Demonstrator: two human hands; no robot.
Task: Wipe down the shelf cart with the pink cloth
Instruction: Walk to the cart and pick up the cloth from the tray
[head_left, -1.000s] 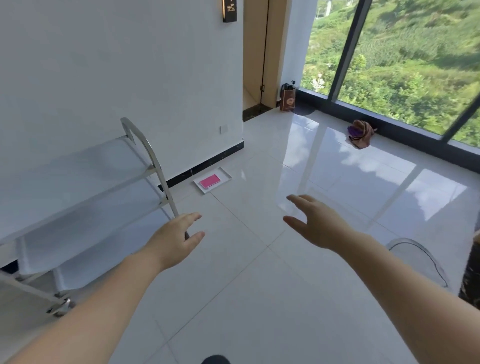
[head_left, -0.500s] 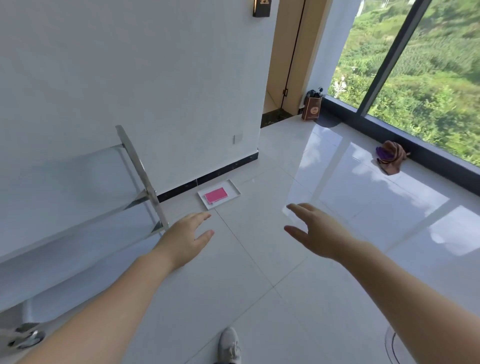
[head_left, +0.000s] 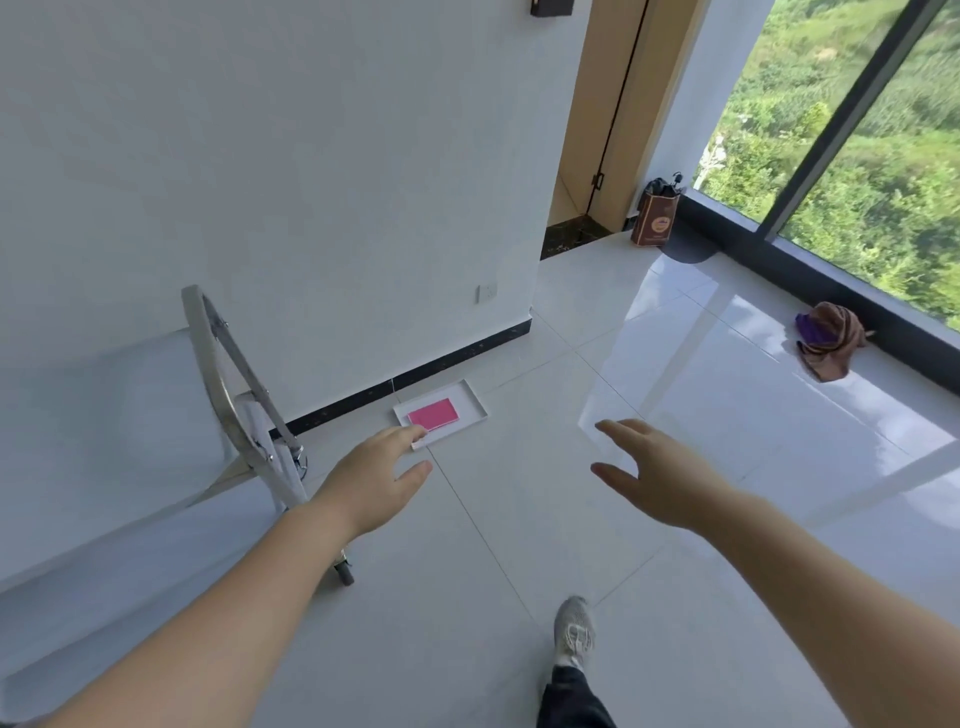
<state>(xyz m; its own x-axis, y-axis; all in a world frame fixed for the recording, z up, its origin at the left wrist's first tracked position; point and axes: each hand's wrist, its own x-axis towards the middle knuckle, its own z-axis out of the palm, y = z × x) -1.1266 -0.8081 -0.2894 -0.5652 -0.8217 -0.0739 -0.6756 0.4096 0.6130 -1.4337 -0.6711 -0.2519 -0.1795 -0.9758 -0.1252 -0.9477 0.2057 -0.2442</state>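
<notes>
The room is bright, floored in large glossy white tiles (head_left: 519, 519) that mirror the daylight from a tall dark-framed window (head_left: 852, 130) on the right, beyond which lies green hillside. A plain white wall (head_left: 285, 156) fills the left and centre, edged at the bottom by a black skirting strip (head_left: 415, 374), with a small white socket (head_left: 486, 293) low near its corner. Past that corner stands a tan wooden door (head_left: 608, 104), and on the floor beside the door frame, just at the window's end, sits a brown paper bag (head_left: 655, 217). A crumpled brown and purple cloth (head_left: 831, 338) lies on the tiles close to the window base.

The shelf cart (head_left: 104, 441) stands against the wall on the left, its white shelves slanting across the view and its curved metal end frame (head_left: 228, 384) rising at the near corner; a small caster (head_left: 345, 571) shows below. Just beyond the cart, on the floor against the skirting, rests a shallow white tray (head_left: 470, 402), and the pink cloth (head_left: 433, 413) lies folded flat inside it.

Both bare arms reach forward over the floor. The left hand (head_left: 374, 478) hangs in the air with fingers straight and loosely apart, holding nothing, its fingertips lined up in view with the tray's near corner. The right hand (head_left: 654, 478) hovers well to the right of the tray, fingers spread and empty. A grey sneaker (head_left: 573, 631) and dark trouser leg step onto the tiles below.
</notes>
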